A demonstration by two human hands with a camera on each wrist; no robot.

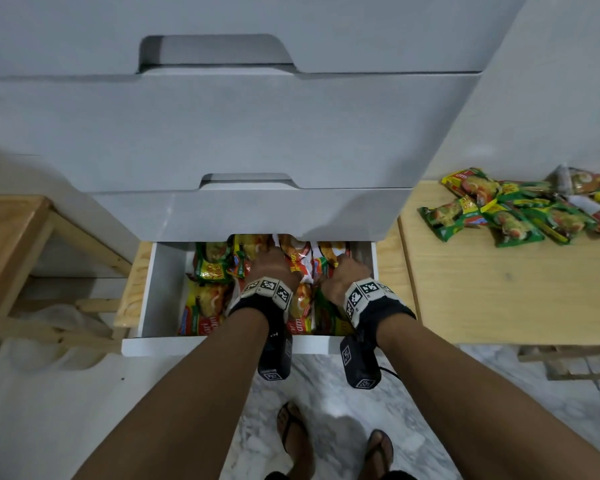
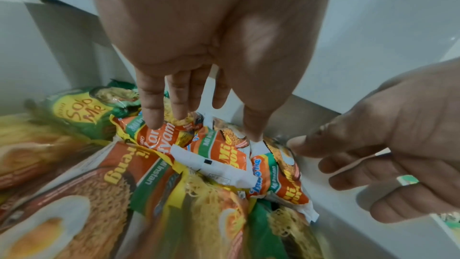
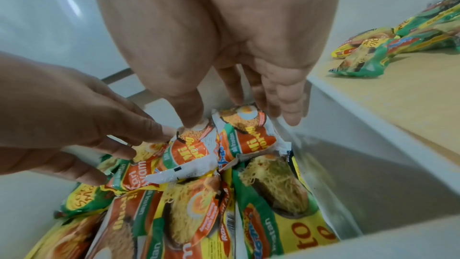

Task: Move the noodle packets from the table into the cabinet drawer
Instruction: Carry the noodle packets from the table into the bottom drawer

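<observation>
The white cabinet's bottom drawer [image 1: 160, 296] is pulled open and holds several noodle packets [image 1: 208, 268] in orange, yellow and green wrappers. Both hands reach to the drawer's back. My left hand [image 1: 272, 259] points its straight fingers [image 2: 151, 113] down onto an orange packet [image 2: 159, 139]. My right hand [image 1: 343, 268] hangs with straight fingers [image 3: 288, 109] behind an upright orange-and-white packet [image 3: 244, 131], and its thumb touches the packet beside it [image 3: 189, 151]. Neither hand grips anything. More packets [image 1: 520, 209] lie in a loose pile on the wooden table [image 1: 499, 289] to the right.
Closed white drawers [image 1: 222, 133] overhang the back of the open one. A wooden stool frame [image 1: 11, 237] stands on the left. My feet in sandals [image 1: 295, 431] stand on the marble floor below the drawer front [image 1: 187, 344].
</observation>
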